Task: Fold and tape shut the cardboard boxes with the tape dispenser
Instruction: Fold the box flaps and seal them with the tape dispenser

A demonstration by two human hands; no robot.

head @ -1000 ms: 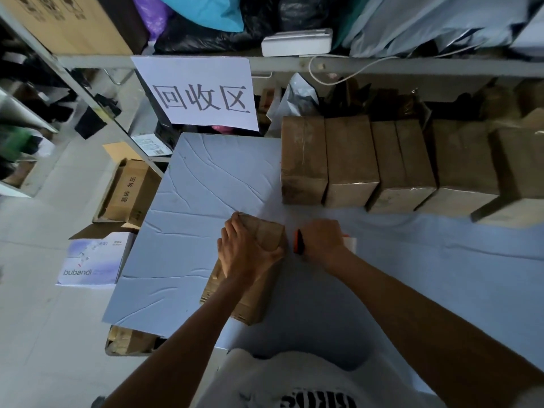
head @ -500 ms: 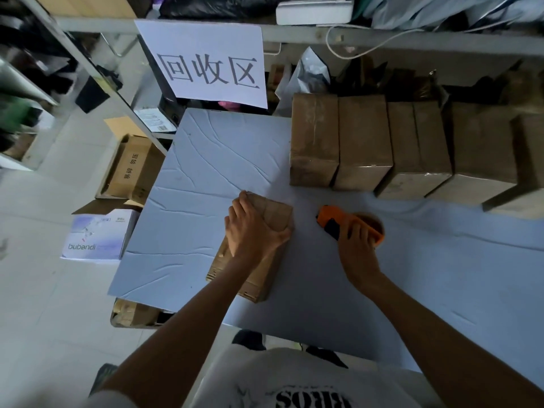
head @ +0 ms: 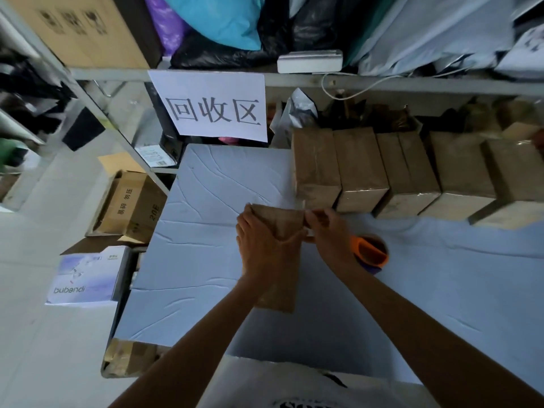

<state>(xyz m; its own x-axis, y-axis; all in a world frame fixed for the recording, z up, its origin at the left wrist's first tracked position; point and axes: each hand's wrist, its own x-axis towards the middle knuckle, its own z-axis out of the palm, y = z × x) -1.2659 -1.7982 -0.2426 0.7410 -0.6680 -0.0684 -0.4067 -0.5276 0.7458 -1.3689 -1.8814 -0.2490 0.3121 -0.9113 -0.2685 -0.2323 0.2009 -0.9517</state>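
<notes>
On the box (head: 280, 219), left hand (head: 262, 245), right hand (head: 331, 234)

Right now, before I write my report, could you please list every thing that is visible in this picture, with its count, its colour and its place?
table: one, pale blue cover, centre
cardboard box: one, brown, on the table between the hands
closed boxes: at least five, brown, in a row along the table's far edge
tape dispenser: one, orange, on the table right of the right hand
shelf: one, grey, behind the table
paper sign: one, white with black characters, hanging from the shelf
bags: several, blue, black and purple, on the shelf
open carton: one, brown, on the floor at left
bubandi box: one, white, on the floor at left
left hand: grips the cardboard box
right hand: pinches at its far right corner
</notes>
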